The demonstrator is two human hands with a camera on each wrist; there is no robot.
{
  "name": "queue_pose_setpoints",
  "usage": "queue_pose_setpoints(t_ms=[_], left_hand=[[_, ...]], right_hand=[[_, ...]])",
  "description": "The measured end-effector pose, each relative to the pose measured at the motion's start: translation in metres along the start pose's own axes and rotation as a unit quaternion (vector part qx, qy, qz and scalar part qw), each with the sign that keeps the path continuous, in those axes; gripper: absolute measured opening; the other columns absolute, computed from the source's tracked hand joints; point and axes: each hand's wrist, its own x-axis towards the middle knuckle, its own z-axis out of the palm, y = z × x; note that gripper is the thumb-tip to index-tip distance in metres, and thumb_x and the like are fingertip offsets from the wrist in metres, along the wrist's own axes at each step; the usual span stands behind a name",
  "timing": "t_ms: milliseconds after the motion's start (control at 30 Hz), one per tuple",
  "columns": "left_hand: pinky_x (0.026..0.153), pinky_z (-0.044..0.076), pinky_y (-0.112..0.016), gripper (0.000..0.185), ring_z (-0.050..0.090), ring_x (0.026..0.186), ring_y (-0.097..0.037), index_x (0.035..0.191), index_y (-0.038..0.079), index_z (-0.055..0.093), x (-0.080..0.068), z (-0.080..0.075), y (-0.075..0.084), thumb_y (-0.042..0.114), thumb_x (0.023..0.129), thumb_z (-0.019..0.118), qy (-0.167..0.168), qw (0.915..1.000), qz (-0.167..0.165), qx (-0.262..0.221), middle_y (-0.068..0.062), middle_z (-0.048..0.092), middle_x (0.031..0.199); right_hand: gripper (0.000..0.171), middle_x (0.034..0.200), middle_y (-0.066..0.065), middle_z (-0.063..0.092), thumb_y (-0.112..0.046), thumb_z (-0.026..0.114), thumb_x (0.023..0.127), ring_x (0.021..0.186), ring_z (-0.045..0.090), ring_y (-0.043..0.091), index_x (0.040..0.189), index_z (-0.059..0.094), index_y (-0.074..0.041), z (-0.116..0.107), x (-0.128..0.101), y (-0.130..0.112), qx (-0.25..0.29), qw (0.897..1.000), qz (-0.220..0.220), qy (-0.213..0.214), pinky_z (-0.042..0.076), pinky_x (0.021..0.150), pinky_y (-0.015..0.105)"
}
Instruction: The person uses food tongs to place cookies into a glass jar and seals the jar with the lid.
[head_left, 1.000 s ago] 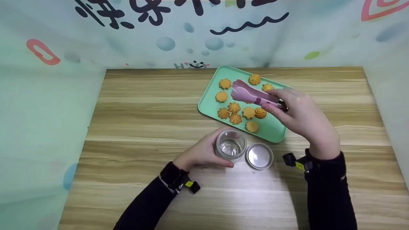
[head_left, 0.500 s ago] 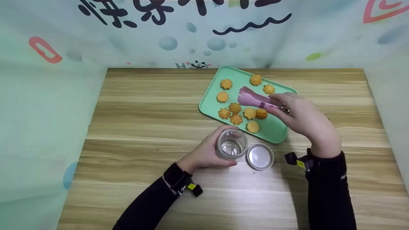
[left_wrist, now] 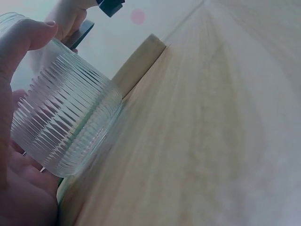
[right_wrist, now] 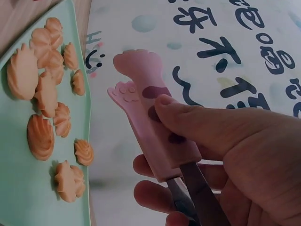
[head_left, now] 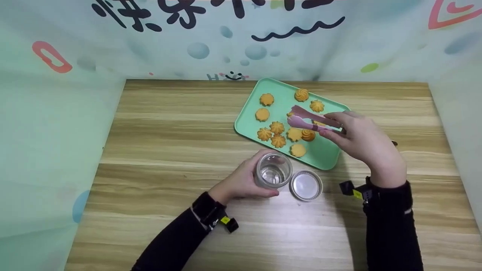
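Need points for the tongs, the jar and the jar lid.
tongs [head_left: 305,118], head view, on the pink arms over the tray.
jar [head_left: 272,174], head view, on the open mouth of the glass.
lid [head_left: 305,184], head view, on the middle of its flat round face.

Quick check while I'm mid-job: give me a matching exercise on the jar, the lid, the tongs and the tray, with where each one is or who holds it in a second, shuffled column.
Things:
1. glass jar
2. lid
3. pink tongs
4. green tray

Places or states:
A. lying flat on the wooden table, untouched, beside the jar
B. gripped by the left hand
C. carrying the cookies on the far side of the table
D. held by the right hand above the cookies

Pairs: 1-B, 2-A, 3-D, 4-C
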Motion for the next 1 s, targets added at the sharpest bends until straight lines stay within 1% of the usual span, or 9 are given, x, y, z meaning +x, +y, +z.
queue_pose_setpoints(t_ms=[133, 300, 467, 600, 833, 1000], left_hand=[[0.126, 0.042, -0.043, 0.095, 0.060, 0.140, -0.023, 0.154, 0.019, 0.052, -0.001, 0.000, -0.001, 0.008, 0.073, 0.102, -0.002, 1.0000, -0.005, 0.001, -0.001, 0.066, 0.147], [0.126, 0.041, -0.043, 0.096, 0.060, 0.140, -0.023, 0.154, 0.019, 0.052, 0.000, 0.000, -0.001, 0.008, 0.072, 0.102, -0.003, 1.0000, -0.008, 0.000, -0.003, 0.066, 0.147], [0.126, 0.042, -0.043, 0.095, 0.060, 0.140, -0.023, 0.154, 0.018, 0.052, 0.000, 0.000, 0.000, 0.009, 0.073, 0.102, 0.001, 0.9999, -0.011, 0.000, -0.003, 0.066, 0.147], [0.125, 0.043, -0.043, 0.094, 0.060, 0.139, -0.023, 0.153, 0.019, 0.053, 0.000, 0.000, 0.001, 0.010, 0.074, 0.102, 0.001, 0.9999, -0.011, 0.002, -0.001, 0.066, 0.146], [0.125, 0.043, -0.042, 0.094, 0.061, 0.139, -0.021, 0.153, 0.025, 0.053, -0.001, 0.000, 0.000, 0.011, 0.074, 0.102, 0.002, 0.9999, -0.016, 0.002, 0.001, 0.067, 0.145], [0.126, 0.042, -0.042, 0.095, 0.060, 0.139, -0.022, 0.154, 0.023, 0.052, 0.000, 0.000, 0.000, 0.011, 0.073, 0.102, -0.002, 0.9999, -0.015, 0.001, -0.002, 0.066, 0.146]], right_hand=[[0.050, 0.125, 0.022, 0.076, -0.037, 0.075, 0.106, 0.099, 0.068, 0.035, 0.138, 0.071, 0.001, 0.003, -0.001, 0.003, -0.007, 1.000, 0.002, -0.006, 0.056, 0.081, 0.054], [0.053, 0.129, 0.025, 0.074, -0.037, 0.074, 0.106, 0.110, 0.069, 0.040, 0.140, 0.069, 0.003, 0.003, -0.002, 0.008, -0.005, 0.999, 0.011, -0.031, 0.056, 0.089, 0.060], [0.052, 0.128, 0.026, 0.074, -0.035, 0.074, 0.107, 0.113, 0.068, 0.041, 0.140, 0.068, 0.004, 0.002, -0.002, 0.013, -0.002, 0.998, 0.028, -0.050, 0.055, 0.096, 0.062], [0.051, 0.127, 0.026, 0.073, -0.034, 0.074, 0.107, 0.115, 0.068, 0.043, 0.139, 0.068, 0.005, 0.002, -0.001, 0.015, -0.008, 0.998, 0.040, -0.058, 0.054, 0.098, 0.063], [0.050, 0.123, 0.026, 0.074, -0.034, 0.076, 0.105, 0.109, 0.068, 0.042, 0.136, 0.070, 0.005, 0.009, 0.003, 0.017, -0.018, 0.996, 0.043, -0.071, 0.056, 0.094, 0.063], [0.049, 0.123, 0.026, 0.075, -0.034, 0.076, 0.105, 0.111, 0.070, 0.043, 0.136, 0.070, 0.004, 0.012, 0.004, 0.019, -0.020, 0.995, 0.037, -0.087, 0.056, 0.096, 0.064]])
